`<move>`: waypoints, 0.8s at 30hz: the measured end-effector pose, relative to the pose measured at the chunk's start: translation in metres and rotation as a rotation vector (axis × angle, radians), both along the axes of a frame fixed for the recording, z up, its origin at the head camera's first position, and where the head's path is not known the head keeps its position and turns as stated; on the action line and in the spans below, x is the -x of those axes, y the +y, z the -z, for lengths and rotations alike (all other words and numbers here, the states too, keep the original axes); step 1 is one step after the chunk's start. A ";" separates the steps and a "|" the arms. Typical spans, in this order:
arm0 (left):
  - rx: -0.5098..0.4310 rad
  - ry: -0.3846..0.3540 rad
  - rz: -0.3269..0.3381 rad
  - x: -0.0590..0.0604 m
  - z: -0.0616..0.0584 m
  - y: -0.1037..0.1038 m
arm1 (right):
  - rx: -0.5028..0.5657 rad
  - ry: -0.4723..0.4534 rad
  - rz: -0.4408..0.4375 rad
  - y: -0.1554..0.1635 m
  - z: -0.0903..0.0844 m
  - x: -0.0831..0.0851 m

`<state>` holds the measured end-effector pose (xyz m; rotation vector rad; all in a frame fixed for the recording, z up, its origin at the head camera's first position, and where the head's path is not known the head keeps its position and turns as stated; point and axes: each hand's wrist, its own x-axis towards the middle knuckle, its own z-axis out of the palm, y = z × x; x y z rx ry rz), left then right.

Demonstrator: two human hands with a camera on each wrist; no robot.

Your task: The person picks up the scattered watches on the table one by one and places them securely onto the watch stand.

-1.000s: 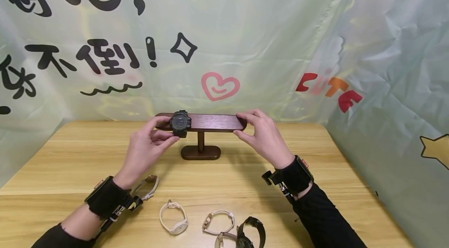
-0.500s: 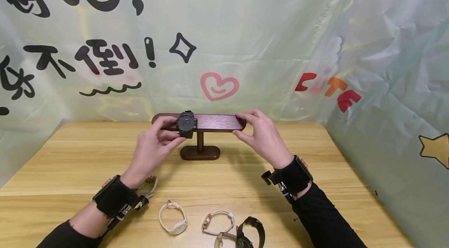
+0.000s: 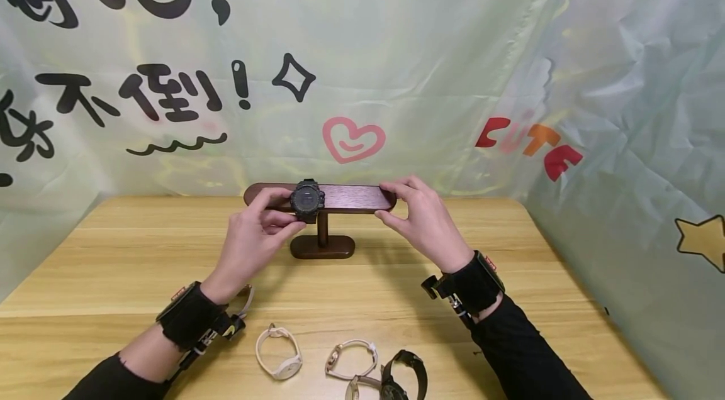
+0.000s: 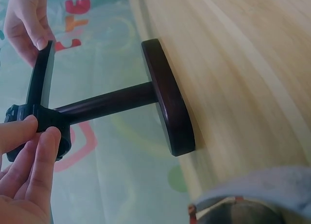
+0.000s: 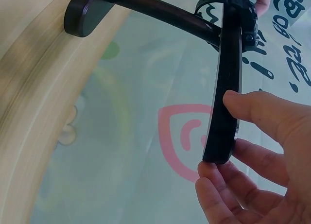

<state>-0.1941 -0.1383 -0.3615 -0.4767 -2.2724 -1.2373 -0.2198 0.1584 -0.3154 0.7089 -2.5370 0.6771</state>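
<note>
A dark wooden watch stand [image 3: 357,197] with a long rounded bar on a single post stands at the back of the table. Looped round its bar, left of the middle, is a black digital watch [image 3: 307,199]. My left hand [image 3: 255,233] pinches this watch by its left side and lower strap. In the left wrist view, thumb and fingers close on the black strap [image 4: 48,118]. At the bar's right end, my right hand [image 3: 426,217] grips the wood between thumb and fingers. The right wrist view shows that bar end [image 5: 221,131] in its grasp.
Nearer on the wooden table [image 3: 510,324] lie a white watch [image 3: 289,366], a thin pale-strapped watch [image 3: 334,359] and a black watch [image 3: 419,368] overlapping another one. A further watch [image 3: 247,302] is partly hidden behind the left wrist. A printed cloth [image 3: 425,73] hangs behind the table.
My left hand has slid the black watch rightward along the bar, from near its left end toward the post. My right hand keeps its hold on the right end.
</note>
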 end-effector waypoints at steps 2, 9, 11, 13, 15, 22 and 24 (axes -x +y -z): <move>0.003 0.000 -0.003 0.000 0.000 0.000 | -0.001 0.001 0.000 0.000 0.000 0.000; -0.007 -0.007 0.008 0.000 0.000 0.000 | -0.002 0.010 -0.009 0.000 0.000 0.000; -0.006 -0.009 0.008 0.000 0.001 0.000 | -0.006 0.011 -0.010 0.000 0.000 0.000; -0.004 -0.010 0.010 0.000 0.001 -0.001 | -0.009 0.009 -0.013 0.001 0.000 0.000; 0.000 -0.014 0.011 0.000 0.001 -0.002 | -0.011 0.006 -0.016 0.001 0.000 0.000; 0.011 -0.012 0.018 -0.003 -0.003 -0.005 | -0.016 -0.006 -0.020 0.001 -0.002 -0.001; 0.010 -0.005 0.022 -0.004 -0.004 -0.006 | -0.018 -0.010 -0.021 0.001 -0.002 -0.002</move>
